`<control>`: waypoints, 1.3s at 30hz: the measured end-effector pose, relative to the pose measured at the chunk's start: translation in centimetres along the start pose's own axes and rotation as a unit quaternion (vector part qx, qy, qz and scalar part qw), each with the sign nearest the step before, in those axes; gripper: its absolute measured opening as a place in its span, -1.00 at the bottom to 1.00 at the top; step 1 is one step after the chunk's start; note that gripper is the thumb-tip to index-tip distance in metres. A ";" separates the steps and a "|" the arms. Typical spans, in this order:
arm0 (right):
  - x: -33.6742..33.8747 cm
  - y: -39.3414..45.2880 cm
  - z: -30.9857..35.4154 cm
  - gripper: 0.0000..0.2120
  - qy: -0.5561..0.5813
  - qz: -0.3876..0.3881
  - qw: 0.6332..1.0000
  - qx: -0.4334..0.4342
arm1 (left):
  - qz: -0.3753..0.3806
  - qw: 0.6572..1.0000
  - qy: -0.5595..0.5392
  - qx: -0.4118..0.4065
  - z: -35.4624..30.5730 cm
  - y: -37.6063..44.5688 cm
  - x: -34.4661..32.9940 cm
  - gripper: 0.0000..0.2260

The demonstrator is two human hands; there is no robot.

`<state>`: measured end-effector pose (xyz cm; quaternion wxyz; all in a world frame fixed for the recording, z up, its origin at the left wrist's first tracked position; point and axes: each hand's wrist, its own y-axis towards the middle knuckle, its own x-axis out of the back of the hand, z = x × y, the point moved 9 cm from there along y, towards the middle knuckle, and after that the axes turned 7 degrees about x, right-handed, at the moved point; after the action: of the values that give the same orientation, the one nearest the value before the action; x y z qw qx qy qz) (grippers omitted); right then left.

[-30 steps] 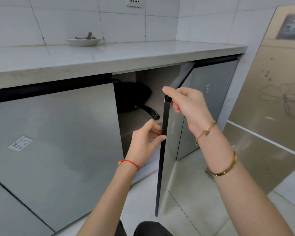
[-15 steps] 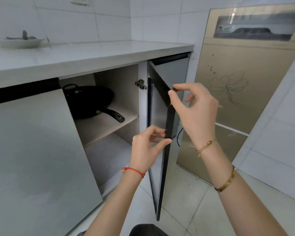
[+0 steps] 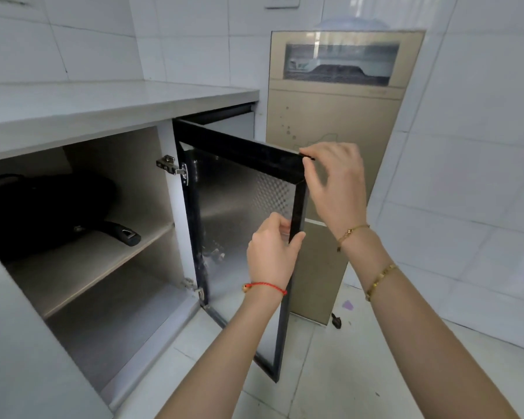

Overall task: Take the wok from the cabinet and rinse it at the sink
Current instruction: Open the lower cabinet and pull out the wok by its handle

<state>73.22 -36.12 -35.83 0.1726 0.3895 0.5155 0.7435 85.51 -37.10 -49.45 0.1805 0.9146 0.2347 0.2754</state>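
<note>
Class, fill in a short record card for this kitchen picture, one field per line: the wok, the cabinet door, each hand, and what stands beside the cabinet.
wok: black wok on the upper shelf inside the cabinet, handle pointing out toward the opening
cabinet door: door swung wide open, inner side showing
left hand: left hand grips the door's free vertical edge
right hand: right hand pinches the door's top outer corner
beside cabinet: tall gold appliance on the floor
task stage: wok not yet touched
</note>
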 end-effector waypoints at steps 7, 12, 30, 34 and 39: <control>-1.0 1.3 -4.5 -0.79 -0.043 0.016 0.999 -0.005 | 0.031 0.999 0.009 -0.044 -1.6 1.2 -4.5 -0.79; -1.7 2.0 -7.1 -0.78 -0.058 0.006 0.998 -0.024 | 0.128 0.988 0.030 -0.081 -1.3 2.1 -7.7 -0.53; -3.4 3.6 -10.9 -0.72 -0.096 0.058 0.993 -0.039 | 0.263 0.952 0.131 -0.089 -0.4 1.9 -12.0 -0.35; -3.5 3.7 -11.1 -0.70 -0.086 0.085 0.991 -0.049 | 0.262 0.951 0.144 -0.083 -0.1 1.9 -11.7 -0.35; -3.2 3.3 -10.5 -0.65 -0.050 0.099 0.992 -0.052 | 0.227 0.957 0.165 -0.079 0.7 2.3 -8.3 -0.39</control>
<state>67.73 -46.21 -35.86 0.1438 0.4662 0.4258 0.7620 80.56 -43.52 -52.39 0.1437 0.8683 0.0250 0.4741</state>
